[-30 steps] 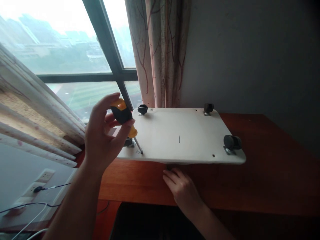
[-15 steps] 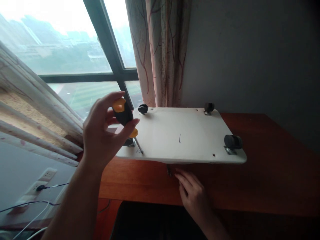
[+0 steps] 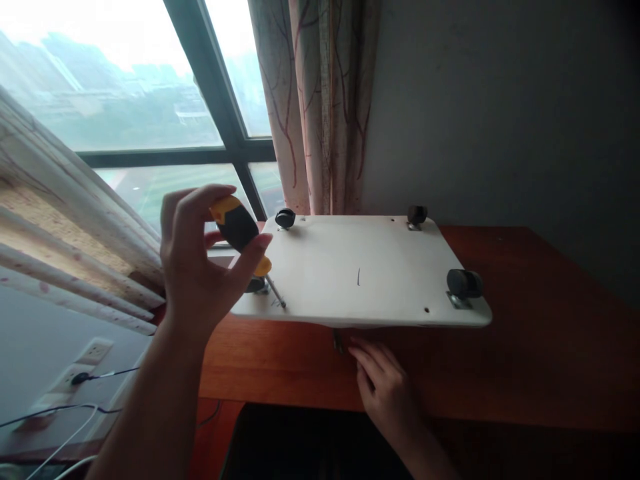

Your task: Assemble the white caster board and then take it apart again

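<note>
My left hand (image 3: pixel 200 260) grips a stubby screwdriver (image 3: pixel 239 228) with a black and yellow handle, thumb on one side and fingers on the other. Its shaft slants down to the right, and the tip meets the near left part of a white board (image 3: pixel 345 260). Beside the tip stands a black caster (image 3: pixel 257 285), partly hidden by my hand. My right hand (image 3: pixel 383 377) lies on the brown table (image 3: pixel 525 333) in front of the board, fingers loosely extended and holding nothing visible. Close to its fingertips, a small metal piece (image 3: pixel 338 342) shows under the board's front edge.
More black casters stand on the board: one at the far left (image 3: pixel 285 219), one at the far right (image 3: pixel 417 215) and one at the near right (image 3: pixel 464 284). A window and curtains (image 3: pixel 325 100) are behind. Plugged cables (image 3: pixel 80 378) run along the left wall.
My left hand has shifted slightly left, tilting the screwdriver handle further that way while its tip stays at the same spot. My right hand has barely moved.
</note>
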Demonstrator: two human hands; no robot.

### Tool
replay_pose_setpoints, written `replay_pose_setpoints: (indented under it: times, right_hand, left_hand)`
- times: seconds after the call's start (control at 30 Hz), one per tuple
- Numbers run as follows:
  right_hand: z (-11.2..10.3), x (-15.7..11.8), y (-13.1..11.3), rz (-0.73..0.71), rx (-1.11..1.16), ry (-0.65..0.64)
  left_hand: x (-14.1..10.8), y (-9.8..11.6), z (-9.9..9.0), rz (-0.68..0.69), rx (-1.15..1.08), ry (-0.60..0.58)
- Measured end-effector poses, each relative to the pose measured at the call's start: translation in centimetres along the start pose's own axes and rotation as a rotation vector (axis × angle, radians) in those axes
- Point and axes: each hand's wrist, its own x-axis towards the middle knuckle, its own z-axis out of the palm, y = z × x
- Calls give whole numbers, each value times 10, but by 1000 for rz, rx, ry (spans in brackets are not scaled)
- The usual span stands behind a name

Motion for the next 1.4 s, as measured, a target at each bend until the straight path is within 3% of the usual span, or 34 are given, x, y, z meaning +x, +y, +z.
replay_pose_setpoints:
  times: [0.1, 0.17, 0.23, 0.4, 0.5, 0.57, 0.73, 0.93, 1.07, 1.23, 1.4]
  right_hand:
    - [0, 1, 0, 3, 10, -8]
    - [0, 2, -2, 0, 11, -10]
    - [-1, 6, -7, -13, 26, -8]
    - [-7, 38, -37, -128, 85, 8]
    - [-7, 73, -57, -161, 53, 17]
    - [-3, 98, -67, -123, -31, -42]
    - [21, 141, -81, -66, -162, -225]
    - [31, 160, -84, -161, -183, -353]
    - [17, 173, -81, -255, -160, -398]
    - [-12, 182, -75, -268, -33, -328]
    - [-48, 148, -55, -113, 273, -194]
  left_hand:
    - [-2, -1, -2, -53, -259, -259]
    - [-4, 0, -1, -78, -352, -326]
    - [-5, 0, 1, -42, -258, -236]
    - [-5, -5, 4, 202, 120, 68]
    - [-2, -4, 0, 284, 154, 162]
    - [0, -1, -3, 309, 145, 216]
    - [3, 5, -15, 285, 180, 213]
    - [-3, -4, -28, 223, 253, 222]
    - [-6, -6, -33, 214, 256, 218]
    - [-7, -8, -32, 223, 235, 198]
    - [-9, -12, -30, 243, 188, 198]
